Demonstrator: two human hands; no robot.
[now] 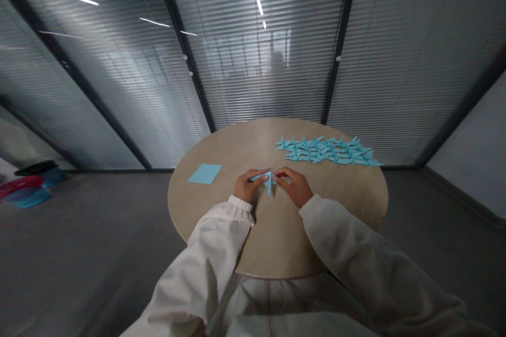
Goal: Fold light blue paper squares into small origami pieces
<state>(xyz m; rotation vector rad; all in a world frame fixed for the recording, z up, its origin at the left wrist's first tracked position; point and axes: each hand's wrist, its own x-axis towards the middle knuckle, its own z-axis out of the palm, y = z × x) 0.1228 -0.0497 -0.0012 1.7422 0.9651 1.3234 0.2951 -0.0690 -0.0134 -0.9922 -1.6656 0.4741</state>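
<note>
Between my two hands is a small folded piece of light-blue paper [269, 185], an origami figure with a pointed part hanging down toward me. My left hand [247, 184] pinches its left side, thumb along the near face. On the right side, my right hand [294, 184] grips it with the fingertips. Parts of the folds are hidden behind the fingers. To the left lies a flat stack or sheet of blue square paper [205, 174]. Beyond my right hand, rows of finished blue paper cranes [326, 150] lie packed close together.
Everything rests on a round wooden table [276, 253], whose near edge is at my lap. A glass partition with blinds [264, 79] stands just behind it. Red and blue baskets [29, 189] sit on the floor at far left.
</note>
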